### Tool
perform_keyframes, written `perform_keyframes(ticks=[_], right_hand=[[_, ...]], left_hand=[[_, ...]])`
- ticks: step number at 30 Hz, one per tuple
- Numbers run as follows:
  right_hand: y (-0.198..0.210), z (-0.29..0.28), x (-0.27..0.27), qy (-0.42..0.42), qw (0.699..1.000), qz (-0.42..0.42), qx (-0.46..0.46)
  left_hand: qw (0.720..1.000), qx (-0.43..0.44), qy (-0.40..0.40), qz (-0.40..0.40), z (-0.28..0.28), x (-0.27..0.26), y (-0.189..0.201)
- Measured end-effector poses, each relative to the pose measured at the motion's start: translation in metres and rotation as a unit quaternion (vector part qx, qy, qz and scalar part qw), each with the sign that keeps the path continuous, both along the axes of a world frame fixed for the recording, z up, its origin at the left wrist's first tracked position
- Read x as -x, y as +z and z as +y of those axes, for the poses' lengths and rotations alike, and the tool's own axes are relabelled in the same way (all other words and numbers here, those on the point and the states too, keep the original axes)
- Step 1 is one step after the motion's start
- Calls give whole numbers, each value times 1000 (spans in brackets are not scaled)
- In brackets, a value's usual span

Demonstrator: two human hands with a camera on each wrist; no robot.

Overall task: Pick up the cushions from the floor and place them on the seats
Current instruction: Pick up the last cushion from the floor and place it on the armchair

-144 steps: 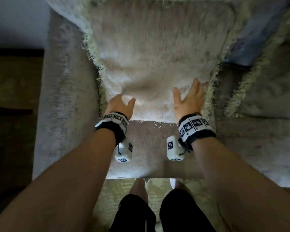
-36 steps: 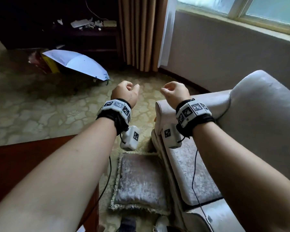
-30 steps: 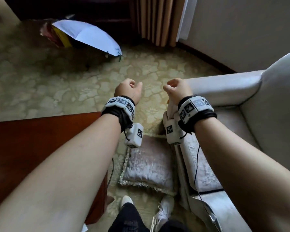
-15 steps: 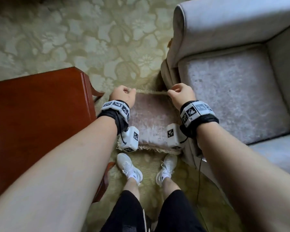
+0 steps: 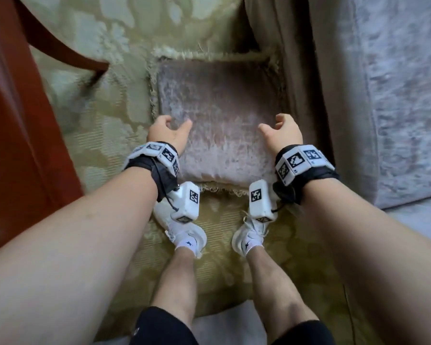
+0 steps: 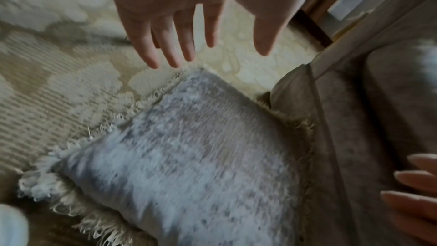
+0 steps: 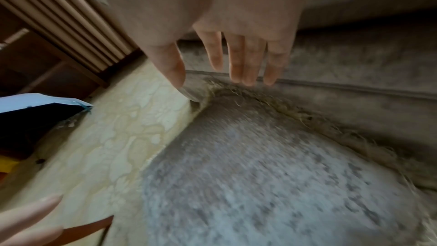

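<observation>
A square grey velvet cushion with a cream fringe lies flat on the patterned carpet, its right edge against the front of the armchair. My left hand hovers open over the cushion's left edge, fingers spread and pointing down. My right hand is open over the right edge, between cushion and chair. Neither hand holds anything. The left wrist view shows the cushion below the straight fingers. In the right wrist view the fingers hang just above the cushion's fringed edge.
A red-brown wooden table with a curved leg stands close on the left. The armchair's grey seat is at the right. My feet in white shoes stand just before the cushion. A folded umbrella lies further off on the carpet.
I have bent down towards the cushion on the floor. Both hands, loosely fisted before, have opened and dropped to either side of it.
</observation>
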State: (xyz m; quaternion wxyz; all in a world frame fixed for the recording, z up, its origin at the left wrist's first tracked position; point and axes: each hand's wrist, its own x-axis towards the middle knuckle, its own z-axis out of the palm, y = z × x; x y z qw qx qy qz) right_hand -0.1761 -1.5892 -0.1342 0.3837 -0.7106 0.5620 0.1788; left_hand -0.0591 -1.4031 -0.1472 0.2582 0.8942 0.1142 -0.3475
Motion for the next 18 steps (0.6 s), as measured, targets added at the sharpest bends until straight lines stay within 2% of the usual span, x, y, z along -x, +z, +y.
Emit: perform_keyframes(ticks=[4,8,18], right_hand=[[-73,-4,28,-9,999,35,5],[-130,-4,31,-34,999,26,20],[-209,-15,22,-139,990,1,35]], left_hand=[[1000,1,12,14,3,19,-73],[999,-5,35,14,9,25,-129],[997,-5,71,-3,17,-8,-218]])
